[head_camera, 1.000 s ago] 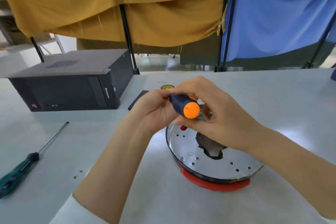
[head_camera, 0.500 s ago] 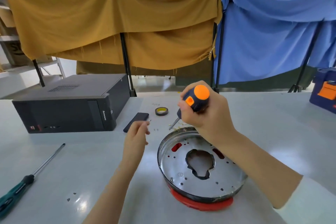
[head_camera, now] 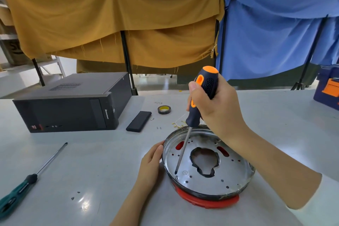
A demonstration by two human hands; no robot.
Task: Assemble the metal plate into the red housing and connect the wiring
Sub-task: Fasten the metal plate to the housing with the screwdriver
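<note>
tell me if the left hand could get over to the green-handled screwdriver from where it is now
Probably yes. The left hand only rests against the metal plate's rim, holding nothing, and the green-handled screwdriver lies on bare table off to its left with nothing between them.

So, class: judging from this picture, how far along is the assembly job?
Done: the metal plate sits in the red housing. In hand: the right hand holds the orange screwdriver, tip at a screw near the plate's rim, while the left hand steadies the rim. Left: any remaining screws and the wiring, which isn't visible.
</note>
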